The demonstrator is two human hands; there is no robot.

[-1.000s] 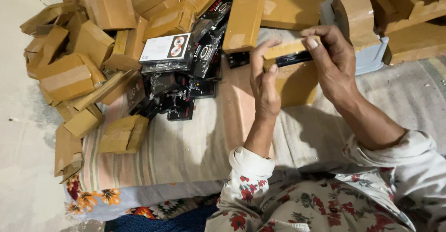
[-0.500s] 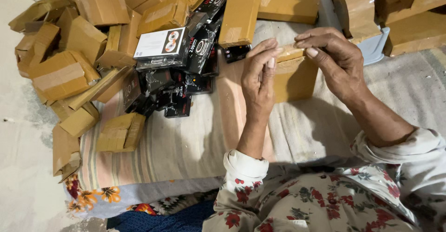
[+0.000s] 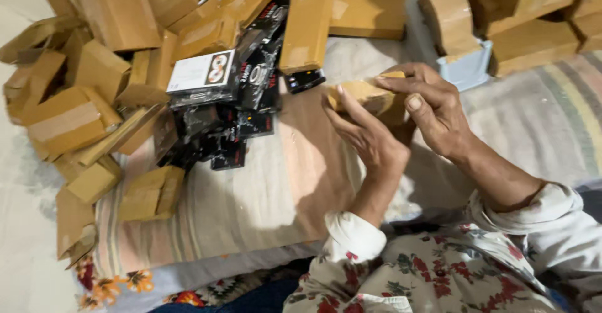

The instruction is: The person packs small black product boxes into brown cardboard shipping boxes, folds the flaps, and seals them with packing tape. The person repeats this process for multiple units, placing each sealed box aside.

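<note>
Both my hands close around one small brown cardboard box (image 3: 367, 95) held above the striped mat. My left hand (image 3: 370, 140) grips its near side with the fingers pointing up. My right hand (image 3: 433, 103) covers its top and right end. Just left of the box lies a heap of black retail boxes (image 3: 232, 118), one with a white face (image 3: 202, 71). A long brown carton (image 3: 306, 31) lies beyond my hands, with a small black item (image 3: 304, 79) at its near end.
Many brown cardboard boxes (image 3: 81, 93) are piled at the left and along the back. A roll of brown tape (image 3: 448, 15) sits on a pale blue holder (image 3: 467, 68) at the back right. The striped mat (image 3: 251, 206) covers the floor.
The small brown box, earlier held high with a black item showing in it, is now lower and enclosed by both hands. The view has shifted slightly.
</note>
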